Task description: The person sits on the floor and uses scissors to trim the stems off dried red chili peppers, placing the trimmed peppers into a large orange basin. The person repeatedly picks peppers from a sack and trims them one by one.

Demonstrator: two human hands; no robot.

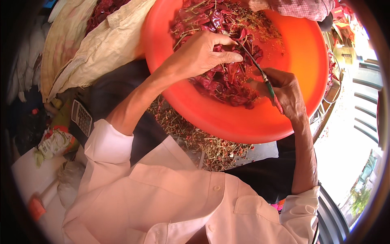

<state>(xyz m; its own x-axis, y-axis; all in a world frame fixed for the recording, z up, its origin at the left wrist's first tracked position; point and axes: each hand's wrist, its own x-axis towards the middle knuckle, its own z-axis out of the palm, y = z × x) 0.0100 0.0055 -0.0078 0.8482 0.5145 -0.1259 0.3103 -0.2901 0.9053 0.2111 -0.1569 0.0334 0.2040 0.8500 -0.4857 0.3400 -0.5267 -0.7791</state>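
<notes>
Over a large orange-red plastic basin (240,134) heaped with dried red chillies (225,91), my left hand (210,52) spreads its thumb and forefinger. Nothing plainly sits between them, though its other fingers are hidden underneath. The forefinger is close to the tip of a slender cutting tool (254,62). That tool has a dark metal blade and a green and red handle; whether it is scissors or a knife is unclear. My right hand (281,88) grips the handle above the basin's right part. Yellow chilli seeds (268,30) lie scattered on the basin floor.
Cut stems and chilli scraps (216,149) cover the surface below the basin. An open woven sack (106,45) stands left, near a calculator (81,117). Another person's checked sleeve (301,9) reaches over the far rim. Dark slatted metal (332,210) is at right.
</notes>
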